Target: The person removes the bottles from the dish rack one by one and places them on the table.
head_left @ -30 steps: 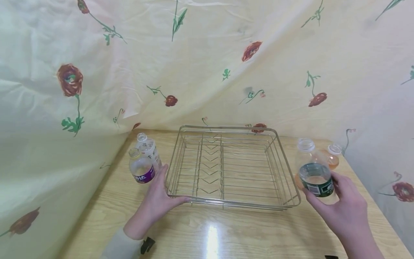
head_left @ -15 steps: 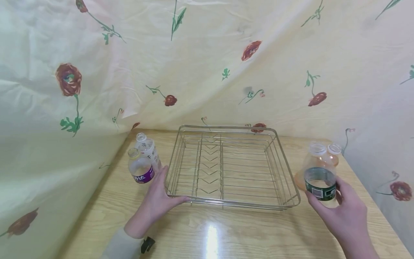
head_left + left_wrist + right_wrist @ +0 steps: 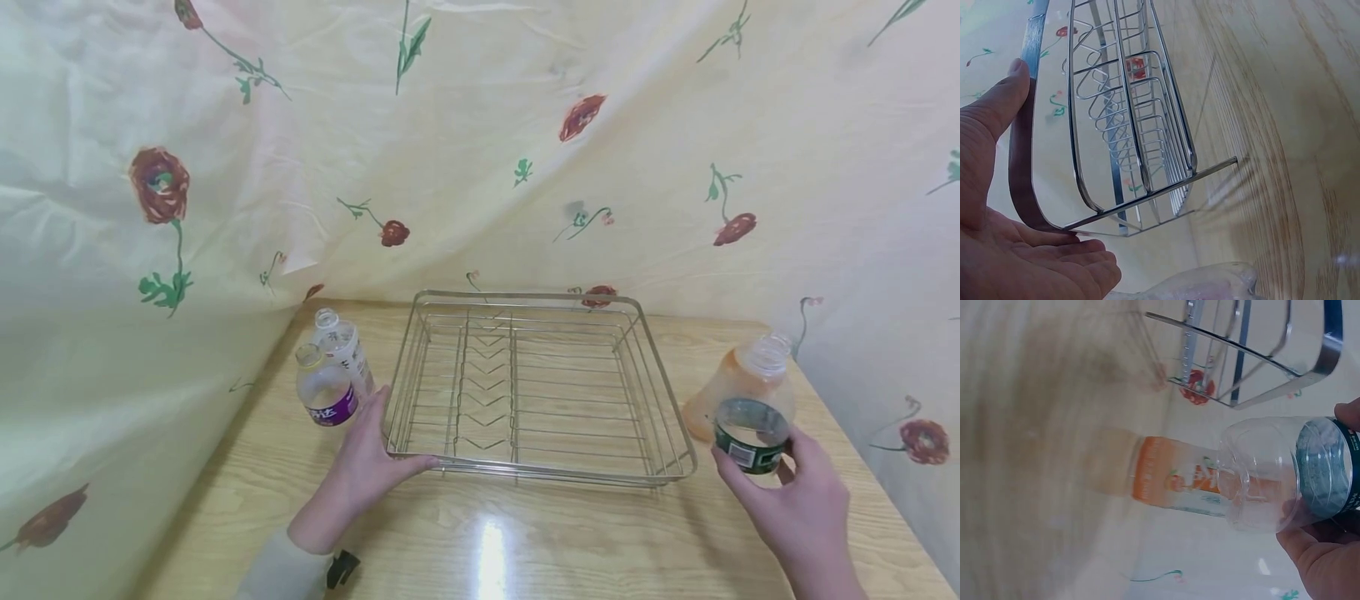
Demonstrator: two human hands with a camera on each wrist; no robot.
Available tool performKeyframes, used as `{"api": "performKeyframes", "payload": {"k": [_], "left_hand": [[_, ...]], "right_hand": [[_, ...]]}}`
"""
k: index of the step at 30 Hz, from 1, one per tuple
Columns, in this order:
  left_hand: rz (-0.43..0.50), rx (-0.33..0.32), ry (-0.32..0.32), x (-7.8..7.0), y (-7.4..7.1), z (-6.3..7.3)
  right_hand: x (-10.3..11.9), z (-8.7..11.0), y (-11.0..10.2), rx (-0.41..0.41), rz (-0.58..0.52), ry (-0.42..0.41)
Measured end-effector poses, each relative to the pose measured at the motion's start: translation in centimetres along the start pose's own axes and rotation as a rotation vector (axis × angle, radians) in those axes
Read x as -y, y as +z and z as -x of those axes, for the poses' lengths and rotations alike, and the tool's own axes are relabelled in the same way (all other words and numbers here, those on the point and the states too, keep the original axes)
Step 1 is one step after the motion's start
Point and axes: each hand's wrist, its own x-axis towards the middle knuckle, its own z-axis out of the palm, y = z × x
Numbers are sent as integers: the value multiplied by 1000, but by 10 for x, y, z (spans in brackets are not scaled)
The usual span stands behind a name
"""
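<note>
A wire dish rack [image 3: 570, 392] stands on the wooden table. My left hand [image 3: 367, 467] rests against its near left corner, thumb along the front rim [image 3: 1022, 137] and the other fingers at the left side, fairly straight. My right hand [image 3: 795, 492] holds a clear plastic bottle [image 3: 757, 417] with a green label by its sides, right of the rack. That bottle tilts a little, its mouth away from me. Behind it, largely covered, is an orange-tinted bottle [image 3: 1175, 475]; the right wrist view shows its orange label.
Left of the rack stand a clear bottle [image 3: 326, 392] with a purple label and another clear bottle [image 3: 341, 342] behind it. A flowered cloth [image 3: 480, 150] hangs behind and on both sides of the table [image 3: 570, 542].
My right hand has moved the green-labelled bottle slightly right and towards me, lining it up in front of the orange-tinted bottle. My left hand and the rack have stayed put.
</note>
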Motion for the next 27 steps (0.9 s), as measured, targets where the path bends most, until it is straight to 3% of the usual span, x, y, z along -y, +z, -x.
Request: {"api": "performKeyframes", "payload": {"k": [11,27], "left_hand": [[-5,-2,3,0,0,1],[-13,3,-2,0,1,0]], "right_hand": [[-16,1,7,59,35,-24],[-20,4,13,87,59,163]]}}
